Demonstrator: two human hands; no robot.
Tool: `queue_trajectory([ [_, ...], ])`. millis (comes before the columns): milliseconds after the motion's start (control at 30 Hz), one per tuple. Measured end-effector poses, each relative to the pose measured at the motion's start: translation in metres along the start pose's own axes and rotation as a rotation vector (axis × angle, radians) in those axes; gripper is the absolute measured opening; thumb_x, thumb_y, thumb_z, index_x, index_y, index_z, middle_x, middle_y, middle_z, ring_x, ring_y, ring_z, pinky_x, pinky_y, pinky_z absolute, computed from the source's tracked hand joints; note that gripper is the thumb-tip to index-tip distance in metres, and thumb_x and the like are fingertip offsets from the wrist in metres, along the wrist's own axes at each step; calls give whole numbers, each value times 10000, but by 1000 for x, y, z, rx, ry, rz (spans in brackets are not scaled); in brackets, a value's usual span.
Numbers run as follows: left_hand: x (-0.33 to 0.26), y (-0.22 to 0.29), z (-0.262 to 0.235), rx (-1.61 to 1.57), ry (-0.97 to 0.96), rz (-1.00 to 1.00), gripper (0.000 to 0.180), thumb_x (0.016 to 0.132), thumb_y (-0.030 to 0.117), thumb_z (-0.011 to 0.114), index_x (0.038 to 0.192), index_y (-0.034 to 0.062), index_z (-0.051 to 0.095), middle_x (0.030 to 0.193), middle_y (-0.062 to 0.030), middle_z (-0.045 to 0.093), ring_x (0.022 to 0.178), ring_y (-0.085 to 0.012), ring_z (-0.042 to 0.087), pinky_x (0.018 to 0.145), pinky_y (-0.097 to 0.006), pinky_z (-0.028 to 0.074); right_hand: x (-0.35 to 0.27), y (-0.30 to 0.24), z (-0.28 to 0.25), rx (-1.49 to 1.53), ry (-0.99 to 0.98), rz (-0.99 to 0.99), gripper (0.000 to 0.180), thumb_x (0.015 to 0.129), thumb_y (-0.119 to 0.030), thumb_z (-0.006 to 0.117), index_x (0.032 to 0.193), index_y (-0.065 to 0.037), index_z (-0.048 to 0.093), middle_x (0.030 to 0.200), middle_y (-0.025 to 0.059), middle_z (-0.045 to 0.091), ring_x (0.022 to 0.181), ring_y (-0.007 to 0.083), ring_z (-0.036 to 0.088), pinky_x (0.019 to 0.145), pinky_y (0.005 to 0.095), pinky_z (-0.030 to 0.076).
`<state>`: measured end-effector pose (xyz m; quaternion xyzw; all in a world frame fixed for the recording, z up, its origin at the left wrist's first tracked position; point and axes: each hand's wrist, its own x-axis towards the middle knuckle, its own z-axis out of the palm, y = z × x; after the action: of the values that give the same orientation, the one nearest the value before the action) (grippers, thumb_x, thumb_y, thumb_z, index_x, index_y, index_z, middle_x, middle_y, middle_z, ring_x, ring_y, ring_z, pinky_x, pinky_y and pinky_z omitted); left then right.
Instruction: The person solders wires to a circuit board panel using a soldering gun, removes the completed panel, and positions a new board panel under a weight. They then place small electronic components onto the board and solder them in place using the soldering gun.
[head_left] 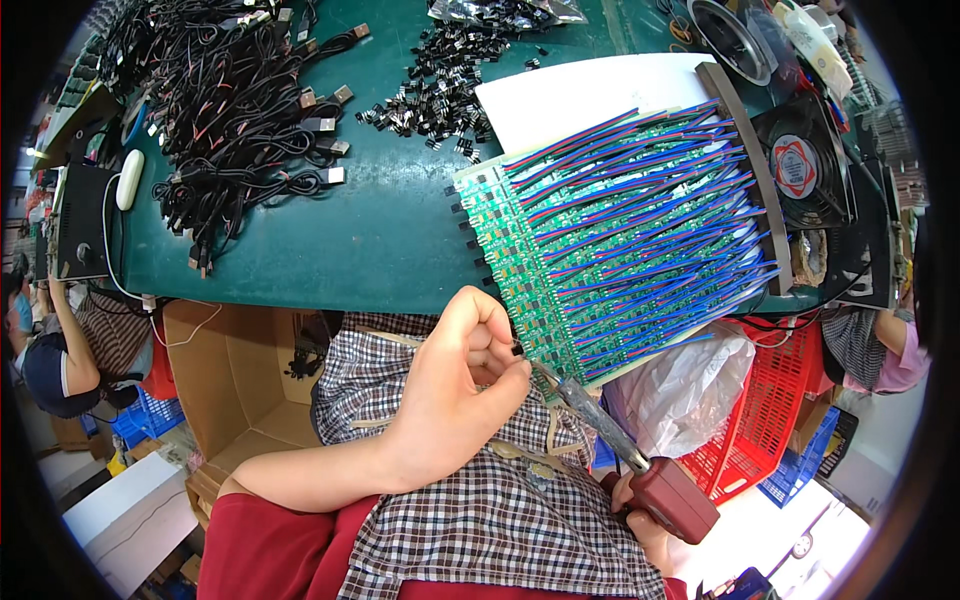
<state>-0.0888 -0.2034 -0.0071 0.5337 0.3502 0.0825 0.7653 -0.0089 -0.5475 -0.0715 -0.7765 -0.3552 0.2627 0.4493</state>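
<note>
Between the thumb and fingertips of my left hand point(455, 390) is a small black connector point(517, 349), pinched at the lower left edge of a green circuit board panel point(530, 265). Similar black parts stick out along that left edge. Rows of blue, red and black wires point(650, 220) run over the panel to the right. My right hand point(650, 530) is closed around the dark red handle of a soldering iron point(610, 430), partly hidden behind it. The iron points up and left, its tip close to the connector; whether they touch I cannot tell.
Black USB cables point(240, 130) heap on the green table point(350, 240) at left, with loose black connectors point(450, 80) at the back. A dark bar point(750, 170) lies across the wire ends beside a fan point(805, 170). Below are a cardboard box point(230, 370) and red basket point(770, 400). Other people sit at both sides.
</note>
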Motion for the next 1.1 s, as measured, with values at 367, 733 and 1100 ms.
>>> queue_trajectory([
  [367,0,0,1,29,6,20,264,788,-93,529,907,51,343,793,-24,492,720,-89,561,629,-225,491,26,-47,0,-185,-33,200,222,608,-313,671,715,-127,614,603,10,553,506,215,555,470,323,432],
  [733,51,31,-57,621,302,372,105,813,-19,572,915,-2,551,748,-11,563,671,-54,535,587,-218,456,60,-67,15,337,211,214,273,603,-352,673,652,-99,583,560,16,525,478,201,513,457,296,393],
  [1100,106,46,-82,1108,402,598,101,773,100,601,857,48,581,833,-103,603,786,-309,586,673,-389,462,72,-82,18,369,198,233,411,640,-466,650,629,-65,560,548,29,523,471,172,495,456,269,372],
])
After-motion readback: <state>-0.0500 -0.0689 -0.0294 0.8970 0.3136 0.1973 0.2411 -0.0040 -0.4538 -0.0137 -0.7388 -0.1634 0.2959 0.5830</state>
